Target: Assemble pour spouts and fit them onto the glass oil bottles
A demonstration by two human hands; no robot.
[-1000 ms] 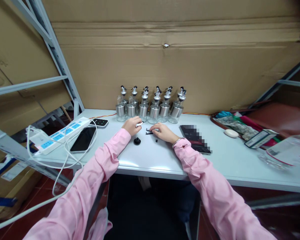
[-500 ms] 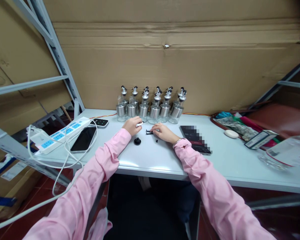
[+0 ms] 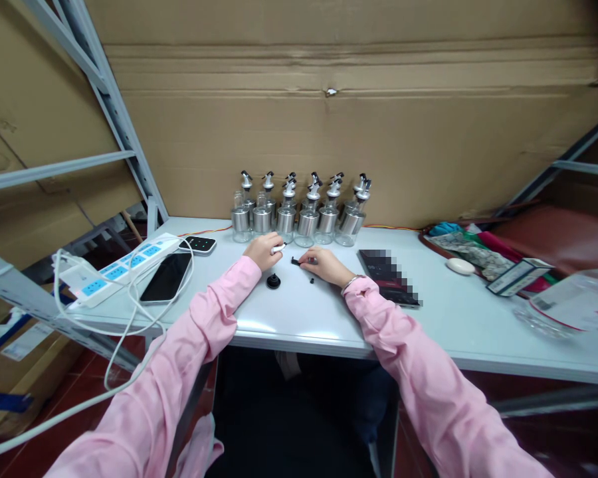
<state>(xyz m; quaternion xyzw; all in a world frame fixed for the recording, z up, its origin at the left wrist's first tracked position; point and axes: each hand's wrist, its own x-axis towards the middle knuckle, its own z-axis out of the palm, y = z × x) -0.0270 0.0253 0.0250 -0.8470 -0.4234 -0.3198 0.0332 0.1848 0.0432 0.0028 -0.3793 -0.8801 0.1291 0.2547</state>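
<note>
My left hand (image 3: 264, 251) is closed around a small silver-white piece (image 3: 278, 248) that resembles the spout heads on the bottles; most of it is hidden in the fingers. To its right, my right hand (image 3: 321, 263) pinches a small slim black plastic piece (image 3: 296, 261) low over the table. On the tabletop below my left hand sits a round black stopper (image 3: 274, 281). A tiny black part (image 3: 311, 281) lies beneath my right hand. Behind both hands stand several glass bottles (image 3: 306, 222) with metal sleeves, most topped by spouts; two at the front left have bare necks.
On the left of the white table (image 3: 299, 322) are a power strip (image 3: 129, 267), loose white cables, a dark phone (image 3: 166, 277) and a small keypad device (image 3: 198, 245). A partly pixelated phone (image 3: 389, 277) lies right. Farther right are a white oval object (image 3: 461, 266), a small box (image 3: 521, 276) and cloths.
My right fingers have shifted slightly and closed on the slim black plastic; two separate black strips showed there before, now only one shape. My left hand stays still.
</note>
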